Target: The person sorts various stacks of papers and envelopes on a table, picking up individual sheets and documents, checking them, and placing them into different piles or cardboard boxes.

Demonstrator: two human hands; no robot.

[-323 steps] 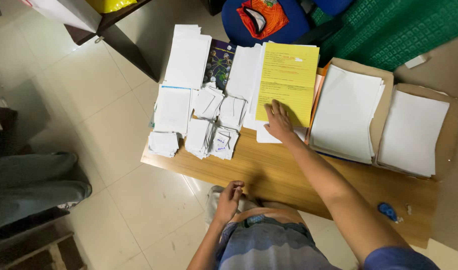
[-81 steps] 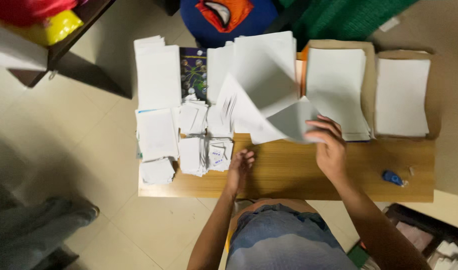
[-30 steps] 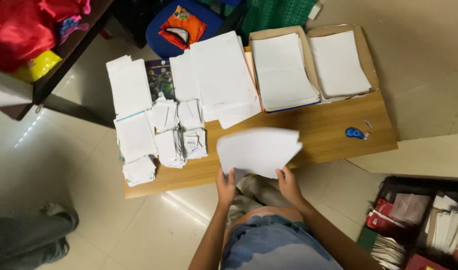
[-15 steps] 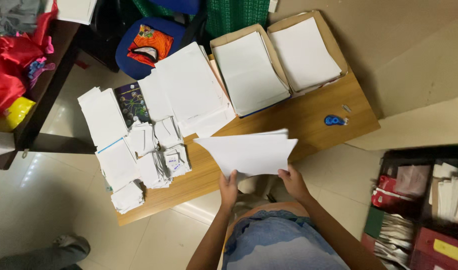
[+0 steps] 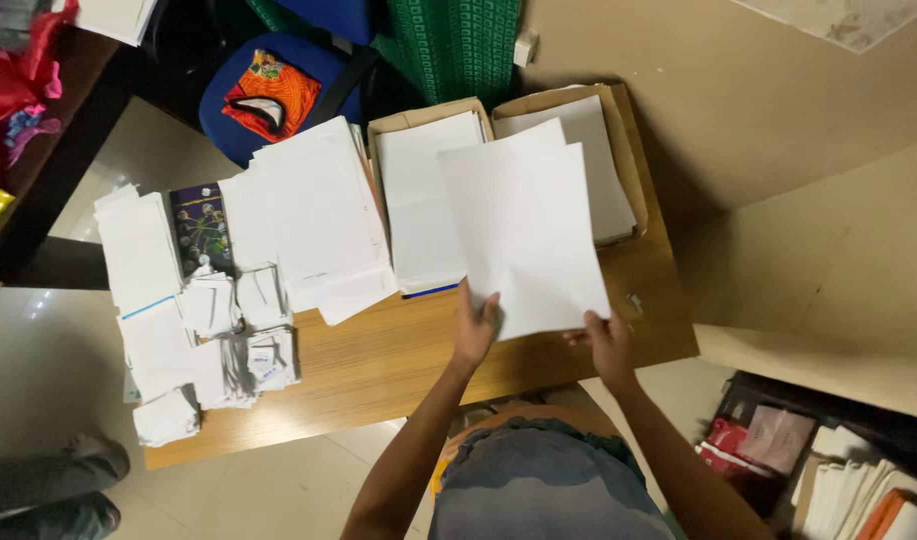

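Both hands pinch the lower edge of a white paper sheet [image 5: 524, 235]: left hand [image 5: 476, 330] at its left corner, right hand [image 5: 609, 342] at its right, above the wooden table [image 5: 399, 360].

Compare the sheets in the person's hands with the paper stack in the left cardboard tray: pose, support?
The held sheets are lifted above the desk, gripped at their near edge by the left hand and right hand; the tray stack lies flat, untouched. The held sheets are few and slightly fanned; the tray stack is thicker and squared within the cardboard tray. Both are plain white and similar in format.
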